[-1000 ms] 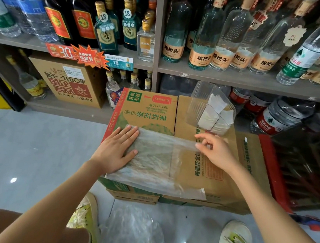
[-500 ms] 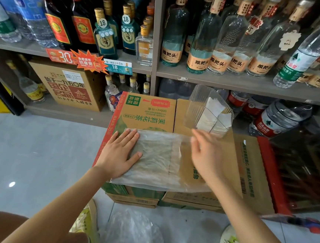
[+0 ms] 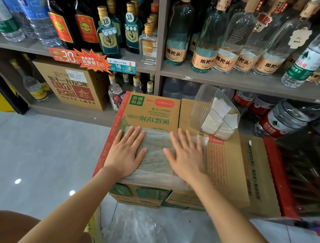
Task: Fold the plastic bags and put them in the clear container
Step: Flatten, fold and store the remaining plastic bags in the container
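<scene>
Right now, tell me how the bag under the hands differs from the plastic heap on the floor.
The bag on the box lies flat and smoothed; the floor heap is crumpled and bunched. The bag on the box is pressed onto the cardboard box by the left hand and right hand, both flat; the floor heap lies untouched on the tiles near the person's knees. Both are clear, see-through plastic.

A clear plastic bag (image 3: 155, 152) lies flat, folded, near the tilted clear container (image 3: 205, 106) holding folded bags.
</scene>
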A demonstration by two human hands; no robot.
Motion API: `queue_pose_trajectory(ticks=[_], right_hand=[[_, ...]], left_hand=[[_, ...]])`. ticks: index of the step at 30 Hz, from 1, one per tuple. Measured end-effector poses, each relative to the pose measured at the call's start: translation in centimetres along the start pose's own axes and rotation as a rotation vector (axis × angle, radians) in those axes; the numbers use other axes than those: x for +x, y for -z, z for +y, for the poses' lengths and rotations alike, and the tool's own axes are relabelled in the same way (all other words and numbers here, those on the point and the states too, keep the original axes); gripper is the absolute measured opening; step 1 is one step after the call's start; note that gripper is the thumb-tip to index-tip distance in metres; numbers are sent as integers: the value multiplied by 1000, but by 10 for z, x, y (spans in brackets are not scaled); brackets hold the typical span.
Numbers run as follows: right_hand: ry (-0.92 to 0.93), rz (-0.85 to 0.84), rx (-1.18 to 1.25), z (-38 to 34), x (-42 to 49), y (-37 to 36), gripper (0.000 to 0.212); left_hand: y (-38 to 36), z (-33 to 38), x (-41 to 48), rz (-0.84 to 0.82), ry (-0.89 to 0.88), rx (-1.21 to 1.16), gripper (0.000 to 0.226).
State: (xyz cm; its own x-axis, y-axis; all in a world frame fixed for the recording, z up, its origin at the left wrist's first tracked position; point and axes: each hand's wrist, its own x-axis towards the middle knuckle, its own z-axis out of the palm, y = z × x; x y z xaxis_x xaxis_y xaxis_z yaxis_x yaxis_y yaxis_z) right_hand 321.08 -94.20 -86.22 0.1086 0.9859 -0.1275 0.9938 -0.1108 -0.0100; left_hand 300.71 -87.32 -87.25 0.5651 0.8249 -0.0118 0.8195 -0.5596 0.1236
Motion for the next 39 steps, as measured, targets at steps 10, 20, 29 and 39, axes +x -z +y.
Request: queue_pose_trajectory(ticks=[10, 20, 29, 39], right_hand=[[23, 52, 103, -13, -40, 14, 65], [-44, 18, 46, 11, -69, -14, 63], [376, 281, 166, -4, -98, -4, 48], [297, 447, 366, -13, -103, -2, 8]], left_hand=[[22, -10, -2, 25, 49, -516, 69], [-2, -6, -35, -55, -144, -1, 79], [23, -4, -53, 135, -7, -583, 72], [27, -17, -101, 110, -196, -503, 86]])
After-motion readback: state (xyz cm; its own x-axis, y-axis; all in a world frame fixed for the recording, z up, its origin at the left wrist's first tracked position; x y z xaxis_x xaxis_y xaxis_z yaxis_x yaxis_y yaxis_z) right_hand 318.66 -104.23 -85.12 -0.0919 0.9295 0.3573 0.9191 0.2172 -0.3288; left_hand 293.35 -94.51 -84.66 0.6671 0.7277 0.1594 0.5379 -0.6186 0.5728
